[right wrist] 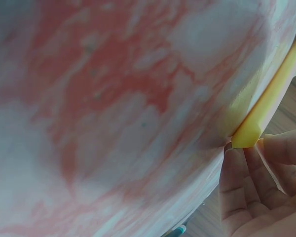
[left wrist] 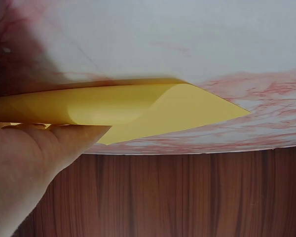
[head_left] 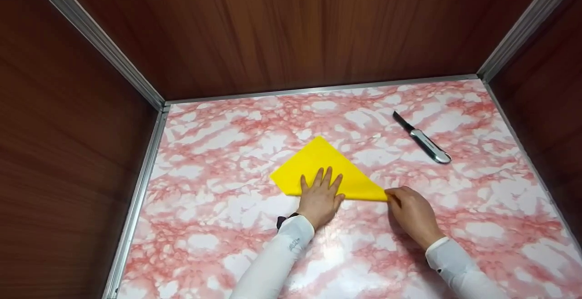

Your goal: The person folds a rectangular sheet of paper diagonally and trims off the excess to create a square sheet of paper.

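Observation:
A sheet of yellow paper [head_left: 318, 158], folded over along its near edge, lies on the table in the head view. My left hand [head_left: 318, 201] rests on it with fingers spread, pressing near the fold. At the sheet's right corner, my right hand [head_left: 411, 212] pinches the tip between thumb and fingers. The left wrist view shows the folded flap of the paper [left wrist: 108, 106] bulging in a soft curve beside the left hand [left wrist: 24, 153]. In the right wrist view the fingers of the right hand [right wrist: 266, 182] hold the narrow folded end of the paper [right wrist: 249, 136].
A utility knife [head_left: 425, 142] with its black blade extended lies to the right, beyond the right hand. The table [head_left: 204, 240] has a red and white marbled top. Brown wood-grain panels [head_left: 295, 31] with metal edging [head_left: 327, 89] enclose it at the back and both sides.

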Demonstrator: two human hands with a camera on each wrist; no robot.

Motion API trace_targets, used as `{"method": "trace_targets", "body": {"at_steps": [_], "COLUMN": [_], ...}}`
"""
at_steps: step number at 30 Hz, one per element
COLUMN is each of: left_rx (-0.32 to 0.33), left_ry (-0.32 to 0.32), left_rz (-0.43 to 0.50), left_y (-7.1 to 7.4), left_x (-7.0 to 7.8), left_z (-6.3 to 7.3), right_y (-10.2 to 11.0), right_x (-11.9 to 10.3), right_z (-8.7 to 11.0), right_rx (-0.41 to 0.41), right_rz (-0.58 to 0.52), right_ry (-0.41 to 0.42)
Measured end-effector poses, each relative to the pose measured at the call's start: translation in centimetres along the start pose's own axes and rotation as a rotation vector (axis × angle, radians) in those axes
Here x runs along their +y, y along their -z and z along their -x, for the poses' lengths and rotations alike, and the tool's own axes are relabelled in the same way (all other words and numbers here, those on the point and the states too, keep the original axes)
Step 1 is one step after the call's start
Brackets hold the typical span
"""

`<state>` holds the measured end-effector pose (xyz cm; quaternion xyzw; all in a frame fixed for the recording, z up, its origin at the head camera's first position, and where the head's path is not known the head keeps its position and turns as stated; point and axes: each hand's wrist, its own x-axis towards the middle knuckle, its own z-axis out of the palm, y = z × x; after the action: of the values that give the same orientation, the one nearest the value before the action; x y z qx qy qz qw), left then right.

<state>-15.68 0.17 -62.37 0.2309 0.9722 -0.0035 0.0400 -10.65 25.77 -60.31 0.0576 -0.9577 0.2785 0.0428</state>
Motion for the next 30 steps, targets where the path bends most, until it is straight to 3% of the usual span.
{"method": "trace_targets", "body": {"at_steps": [14,30], "left_rx": [-0.008,0.008], "left_ry": [0.003,-0.002], "left_rz": [0.003,-0.005], "left_y": [0.36,-0.04], "left_x": [0.13,0.11], "left_z": [-0.05,0.03], "right_y": [-0.07,-0.02], "right_x": [0.21,0.07], "right_z": [0.13,0.23], "right_rx": [0.028,-0.016], "right_rz": [-0.002,-0.012], "right_ry": [0.023,-0.036]}}
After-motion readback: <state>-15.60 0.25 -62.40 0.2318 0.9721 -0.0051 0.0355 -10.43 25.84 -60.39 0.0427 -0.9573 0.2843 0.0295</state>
